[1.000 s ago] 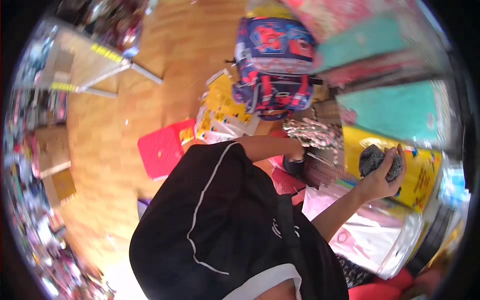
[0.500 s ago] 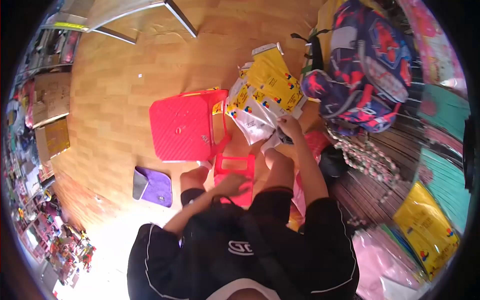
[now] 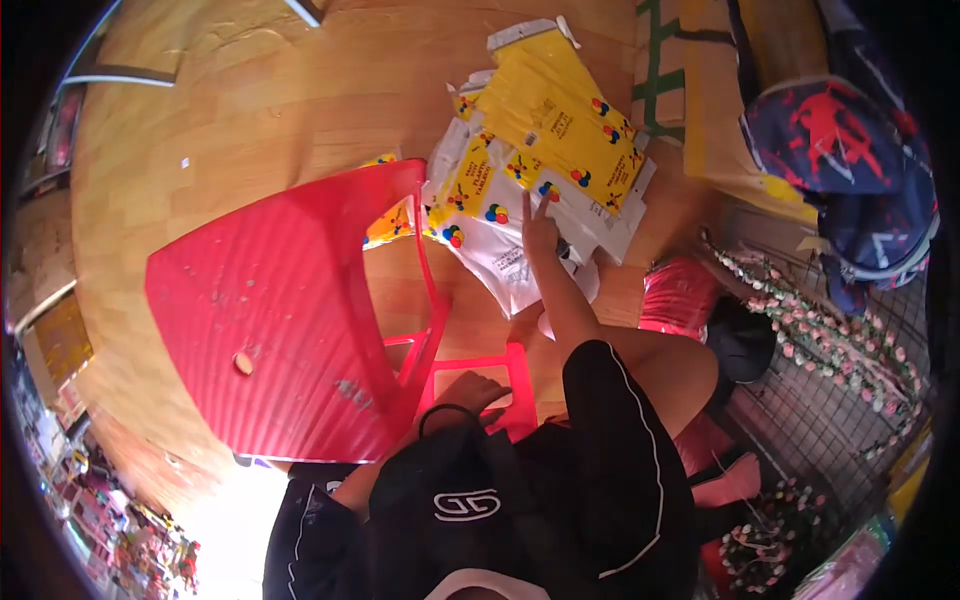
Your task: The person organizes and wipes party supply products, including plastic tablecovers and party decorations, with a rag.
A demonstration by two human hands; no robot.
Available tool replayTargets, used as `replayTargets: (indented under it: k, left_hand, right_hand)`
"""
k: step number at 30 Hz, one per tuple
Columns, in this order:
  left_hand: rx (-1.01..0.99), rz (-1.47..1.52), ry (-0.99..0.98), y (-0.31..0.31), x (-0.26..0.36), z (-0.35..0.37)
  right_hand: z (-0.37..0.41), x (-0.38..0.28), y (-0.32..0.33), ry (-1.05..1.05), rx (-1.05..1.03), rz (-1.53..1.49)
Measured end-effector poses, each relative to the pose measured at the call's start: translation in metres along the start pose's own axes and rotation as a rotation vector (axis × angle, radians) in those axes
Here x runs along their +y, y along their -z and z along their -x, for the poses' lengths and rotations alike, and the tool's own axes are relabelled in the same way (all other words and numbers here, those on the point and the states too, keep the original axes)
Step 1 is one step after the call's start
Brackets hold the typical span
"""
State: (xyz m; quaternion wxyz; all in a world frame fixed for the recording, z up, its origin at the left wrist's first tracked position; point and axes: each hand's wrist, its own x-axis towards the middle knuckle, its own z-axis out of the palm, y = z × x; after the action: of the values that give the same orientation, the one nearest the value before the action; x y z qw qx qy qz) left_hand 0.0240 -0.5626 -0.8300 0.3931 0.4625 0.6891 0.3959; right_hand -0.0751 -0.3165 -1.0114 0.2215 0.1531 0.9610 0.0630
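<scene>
My right hand [image 3: 541, 232] reaches forward over a pile of flat packages, two fingers stretched out and spread at the lower edge of the yellow package [image 3: 555, 115]. That package overlaps white-and-yellow packages [image 3: 505, 255], all printed with coloured balloons. My left hand [image 3: 468, 392] rests low in front of my body, a dark band at its wrist, with loosely bent fingers apart and nothing in them. Below it, a red plastic frame [image 3: 518, 400] stands between my legs. A large red plastic stool [image 3: 270, 310] is right beside my left arm.
Another yellow package [image 3: 390, 225] lies partly behind the red stool. On the right are a patterned backpack [image 3: 840, 150], flower garlands [image 3: 830, 330] and a wire rack [image 3: 780, 400]. Shelves of goods [image 3: 110, 520] line the left. Metal legs [image 3: 125, 75] stand at the upper left.
The view has shifted closer, and the red stool appears larger and farther left. My right hand has moved from the packages' right side onto them, fingers now extended. My left hand stays low.
</scene>
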Motion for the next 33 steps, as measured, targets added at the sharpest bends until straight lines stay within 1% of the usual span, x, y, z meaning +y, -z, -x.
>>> replayTargets:
  k: [2,3,4,6,8,10,12,14,16,18,20,21,23,24,26,28,30,32,33]
  left_hand:
    - [0.039,0.013,-0.011,-0.002,-0.015,0.0]
    - [0.032,-0.045,-0.001,0.0,-0.023,0.001]
    - [0.027,-0.069,-0.023,0.006,-0.027,-0.001]
    - [0.063,-0.044,0.02,0.003,-0.008,0.012]
    - [0.062,-0.039,0.051,0.0,-0.006,0.023]
    - [-0.024,-0.155,0.119,0.002,-0.019,0.029]
    - [0.01,-0.185,0.137,0.001,-0.018,0.029]
    - [0.04,-0.115,0.066,0.002,-0.014,0.022]
    - [0.071,-0.176,0.062,0.009,-0.012,0.017]
    - [0.095,-0.229,0.05,0.012,-0.007,0.014]
    - [0.08,-0.252,-0.008,0.016,-0.002,0.008]
    - [0.091,-0.262,-0.017,0.017,0.002,0.005]
    - [0.102,-0.269,-0.073,0.015,0.01,0.005]
    - [0.112,-0.28,-0.079,0.016,0.014,0.005]
    - [0.188,-0.262,-0.152,0.018,0.023,0.008]
    - [0.245,-0.221,-0.14,0.033,0.047,0.013]
    - [0.309,-0.17,-0.131,0.044,0.065,0.015]
    - [0.444,0.11,-0.157,0.052,0.076,0.02]
    - [0.497,0.072,-0.16,0.062,0.089,0.025]
  right_hand:
    - [0.0,-0.006,-0.008,-0.092,0.13,-0.024]
    - [0.002,-0.008,-0.004,-0.179,0.137,-0.085]
    - [-0.004,-0.005,0.005,-0.2,0.161,-0.092]
    - [0.015,0.002,0.003,-0.329,0.104,-0.267]
    - [0.01,0.01,0.001,-0.362,0.231,-0.301]
    - [-0.004,0.015,0.003,-0.41,0.156,-0.287]
    - [-0.022,0.02,-0.011,-0.379,0.162,-0.248]
    - [-0.024,0.034,-0.008,-0.354,0.168,-0.201]
    - [-0.028,0.049,0.012,-0.286,0.145,-0.247]
    - [-0.028,0.057,0.032,-0.296,0.196,-0.304]
    - [-0.014,0.068,0.079,-0.24,0.13,-0.279]
    - [-0.008,0.074,0.1,-0.24,0.147,-0.276]
    - [0.009,0.084,0.137,-0.302,0.086,-0.502]
    - [0.018,0.091,0.153,-0.297,0.101,-0.502]
    - [0.038,0.112,0.187,-0.12,0.094,-0.697]
    - [0.071,0.127,0.23,0.002,0.162,-0.991]
    - [0.129,0.127,0.295,0.059,0.234,-1.24]
    - [0.182,0.129,0.345,0.097,0.278,-1.379]
    - [0.206,0.13,0.364,0.134,0.292,-1.45]
